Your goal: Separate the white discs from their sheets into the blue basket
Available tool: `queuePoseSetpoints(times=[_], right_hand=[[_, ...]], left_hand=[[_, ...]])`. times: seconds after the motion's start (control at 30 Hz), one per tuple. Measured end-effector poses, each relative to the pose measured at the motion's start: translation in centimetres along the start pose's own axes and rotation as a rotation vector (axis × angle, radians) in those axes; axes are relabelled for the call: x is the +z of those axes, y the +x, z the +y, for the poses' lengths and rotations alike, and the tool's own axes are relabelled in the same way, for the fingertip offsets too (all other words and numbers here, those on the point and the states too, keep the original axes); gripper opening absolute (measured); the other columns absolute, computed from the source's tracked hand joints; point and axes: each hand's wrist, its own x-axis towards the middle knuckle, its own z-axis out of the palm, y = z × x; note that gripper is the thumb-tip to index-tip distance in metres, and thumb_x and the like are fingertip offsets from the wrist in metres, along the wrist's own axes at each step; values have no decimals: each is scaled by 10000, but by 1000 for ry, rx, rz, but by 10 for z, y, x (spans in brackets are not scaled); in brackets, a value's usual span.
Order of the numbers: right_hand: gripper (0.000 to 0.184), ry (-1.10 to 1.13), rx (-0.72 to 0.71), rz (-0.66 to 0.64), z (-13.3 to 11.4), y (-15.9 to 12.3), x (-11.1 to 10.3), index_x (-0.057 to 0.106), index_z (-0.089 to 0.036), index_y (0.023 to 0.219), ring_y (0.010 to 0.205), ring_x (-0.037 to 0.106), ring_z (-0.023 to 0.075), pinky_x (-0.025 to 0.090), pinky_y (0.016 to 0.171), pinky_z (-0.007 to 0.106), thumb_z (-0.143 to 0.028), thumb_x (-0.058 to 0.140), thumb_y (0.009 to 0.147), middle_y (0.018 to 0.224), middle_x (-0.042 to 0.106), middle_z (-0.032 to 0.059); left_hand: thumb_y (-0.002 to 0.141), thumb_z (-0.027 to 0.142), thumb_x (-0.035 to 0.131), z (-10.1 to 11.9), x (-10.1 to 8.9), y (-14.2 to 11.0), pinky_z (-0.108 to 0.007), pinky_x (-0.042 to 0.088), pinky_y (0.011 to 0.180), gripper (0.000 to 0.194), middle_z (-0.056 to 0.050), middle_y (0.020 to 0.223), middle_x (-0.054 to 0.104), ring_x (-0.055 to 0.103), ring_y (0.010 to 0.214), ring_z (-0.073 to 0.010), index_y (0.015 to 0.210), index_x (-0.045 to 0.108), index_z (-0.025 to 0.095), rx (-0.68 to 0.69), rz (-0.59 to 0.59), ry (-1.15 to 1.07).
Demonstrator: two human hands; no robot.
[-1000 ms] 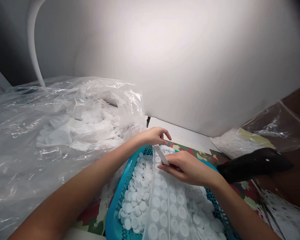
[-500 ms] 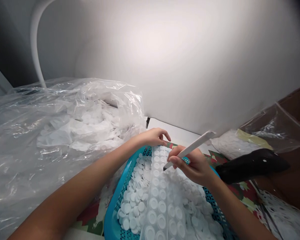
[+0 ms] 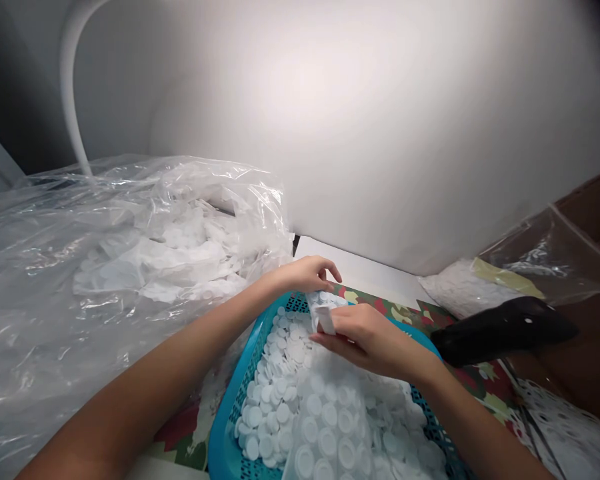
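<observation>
A clear plastic sheet with rows of white round discs (image 3: 325, 440) lies lengthwise over a blue basket (image 3: 225, 427). At the sheet's far end is my left hand (image 3: 313, 272), closed on its edge with the forefinger bent forward. My right hand (image 3: 367, 333) is just nearer, over the upper part of the sheet. Closed in its fingers is a slim white stick-like tool (image 3: 325, 320), turned so that its blunt end faces me; its dark tip is hidden. Loose white discs (image 3: 267, 407) fill the basket on both sides of the sheet.
On the left spreads a large clear plastic bag (image 3: 180, 253) of white pieces. A black object (image 3: 505, 330) and another bag of white material (image 3: 470, 287) lie at the right. A patterned cloth (image 3: 395, 307) is under the basket; a white wall (image 3: 355, 133) rises behind.
My right hand has turned over and moved slightly left with the white tool, whose shaft no longer points up and right. The sheet has shifted and bends differently. My left hand stays put.
</observation>
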Motion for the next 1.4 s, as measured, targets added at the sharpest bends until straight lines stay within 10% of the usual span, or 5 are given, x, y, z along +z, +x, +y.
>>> queuePoseSetpoints(times=[0.57,1.4], right_hand=[[191,294,-66,496,0,-2,0,568,-184,780,567,473,103,408,576,277,-270,479,925,636,544,-12],[322,-149,0,-26,-9,8,10,440,-176,655,605,399,113,342,599,271,-294,428,955,620,464,-26]], left_hand=[[758,245,552,-1,0,1,-240,389,598,303,-17,755,594,517,640,-130,1041,627,169,11,-1,5],[786,279,552,-2,2,1,-237,370,593,275,0,699,571,501,610,-121,1035,623,186,-11,3,21]])
